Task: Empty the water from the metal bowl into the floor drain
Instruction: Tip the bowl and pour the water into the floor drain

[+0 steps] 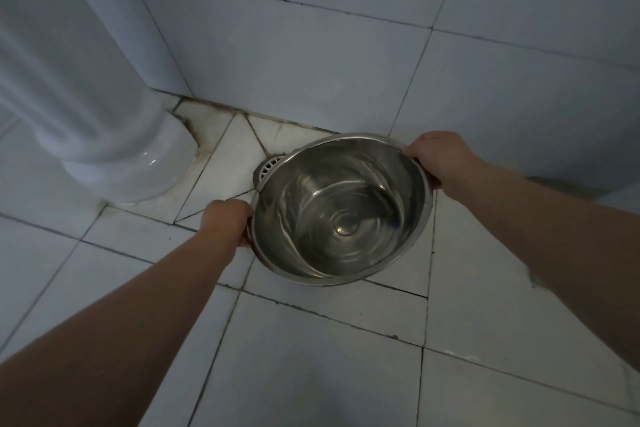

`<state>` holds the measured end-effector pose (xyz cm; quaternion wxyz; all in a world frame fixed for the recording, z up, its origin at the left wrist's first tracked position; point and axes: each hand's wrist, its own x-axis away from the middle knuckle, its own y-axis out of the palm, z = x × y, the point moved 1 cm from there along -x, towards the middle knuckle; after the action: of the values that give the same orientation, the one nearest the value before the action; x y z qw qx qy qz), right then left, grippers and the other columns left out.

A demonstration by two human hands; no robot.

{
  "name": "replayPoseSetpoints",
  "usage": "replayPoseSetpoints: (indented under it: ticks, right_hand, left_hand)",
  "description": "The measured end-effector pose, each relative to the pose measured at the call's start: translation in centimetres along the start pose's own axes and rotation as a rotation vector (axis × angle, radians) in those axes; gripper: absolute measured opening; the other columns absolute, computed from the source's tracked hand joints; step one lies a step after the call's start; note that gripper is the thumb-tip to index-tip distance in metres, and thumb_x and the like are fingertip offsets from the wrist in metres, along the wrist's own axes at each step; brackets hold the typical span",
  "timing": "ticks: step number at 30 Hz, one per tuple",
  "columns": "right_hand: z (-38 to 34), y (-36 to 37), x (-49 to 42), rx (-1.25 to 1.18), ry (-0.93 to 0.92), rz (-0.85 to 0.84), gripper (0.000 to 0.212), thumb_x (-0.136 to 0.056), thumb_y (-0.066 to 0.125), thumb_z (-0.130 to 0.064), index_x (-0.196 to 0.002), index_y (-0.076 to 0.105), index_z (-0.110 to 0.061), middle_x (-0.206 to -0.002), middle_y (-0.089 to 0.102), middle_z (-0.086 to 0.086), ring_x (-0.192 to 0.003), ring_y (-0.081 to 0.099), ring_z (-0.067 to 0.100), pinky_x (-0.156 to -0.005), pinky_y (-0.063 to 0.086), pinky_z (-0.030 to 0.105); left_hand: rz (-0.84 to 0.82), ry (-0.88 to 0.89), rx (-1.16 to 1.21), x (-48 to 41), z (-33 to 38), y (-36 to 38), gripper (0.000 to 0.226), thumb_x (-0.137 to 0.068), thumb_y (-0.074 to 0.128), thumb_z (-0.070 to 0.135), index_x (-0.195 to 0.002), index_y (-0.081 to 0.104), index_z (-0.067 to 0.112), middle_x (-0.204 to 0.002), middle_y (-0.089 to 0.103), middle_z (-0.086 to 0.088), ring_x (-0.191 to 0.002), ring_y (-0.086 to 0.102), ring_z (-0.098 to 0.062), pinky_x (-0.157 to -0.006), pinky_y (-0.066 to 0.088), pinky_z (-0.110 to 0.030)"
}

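I hold a round metal bowl (341, 210) above the tiled floor, its rim roughly level and rippled water inside it. My left hand (227, 220) grips the rim on the near left side. On the far right side of the rim sits my right hand (441, 158), fingers curled over the edge. The floor drain (268, 166), a round white grate, peeks out from under the bowl's far left edge; most of it is hidden by the bowl.
A white ceramic pedestal (114, 135) stands on the floor at the left. Tiled walls (311, 55) meet in a corner just behind the drain. Dark, stained grout lines run around the drain. Pale floor tiles (311, 357) stretch toward me.
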<state>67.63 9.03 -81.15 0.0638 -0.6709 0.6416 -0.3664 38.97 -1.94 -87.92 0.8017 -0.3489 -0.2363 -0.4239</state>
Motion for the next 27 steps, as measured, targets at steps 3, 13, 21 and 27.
replayPoseSetpoints:
  ticks: [3, 13, 21, 27]
  right_hand:
    - [-0.1, 0.0, 0.1, -0.002, -0.001, -0.001, 0.014, -0.086, 0.062, -0.012, -0.084, 0.057, 0.000, -0.081, 0.058, 0.018, -0.063, 0.055, 0.027, -0.058, 0.049, 0.037]
    - [-0.4, 0.0, 0.6, -0.059, 0.042, 0.003, 0.010, -0.084, 0.063, -0.008, -0.087, 0.060, 0.001, -0.075, 0.057, 0.015, -0.057, 0.052, 0.024, -0.054, 0.046, 0.031]
    - [-0.7, -0.1, 0.9, -0.015, 0.040, -0.004, 0.011, -0.085, 0.063, -0.011, -0.083, 0.060, -0.001, -0.072, 0.057, 0.014, -0.057, 0.053, 0.024, -0.051, 0.049, 0.032]
    - [-0.8, -0.1, 1.0, 0.004, 0.041, 0.003, 0.017, -0.084, 0.063, -0.011, -0.093, 0.063, 0.004, -0.084, 0.061, 0.019, -0.063, 0.057, 0.028, -0.066, 0.053, 0.043]
  left_hand:
    - [-0.009, 0.001, 0.098, -0.2, -0.1, 0.1, 0.036, -0.085, 0.055, 0.001, -0.120, 0.061, 0.007, -0.107, 0.068, -0.020, -0.058, 0.058, -0.020, -0.065, 0.061, -0.035]
    - [0.060, 0.127, -0.318, 1.1, 0.1, 0.2, 0.025, -0.087, 0.063, 0.027, -0.107, 0.070, 0.013, -0.099, 0.073, -0.003, -0.083, 0.067, -0.016, -0.076, 0.049, -0.023]
    - [0.052, 0.011, -0.262, 1.4, 0.8, 0.2, 0.020, -0.088, 0.062, 0.019, -0.104, 0.070, 0.009, -0.090, 0.073, -0.003, -0.069, 0.064, -0.014, -0.070, 0.053, -0.021]
    - [0.026, 0.039, -0.184, 0.7, 0.6, 0.0, 0.024, -0.090, 0.058, 0.011, -0.110, 0.067, 0.004, -0.098, 0.073, -0.010, -0.061, 0.059, -0.014, -0.068, 0.056, -0.023]
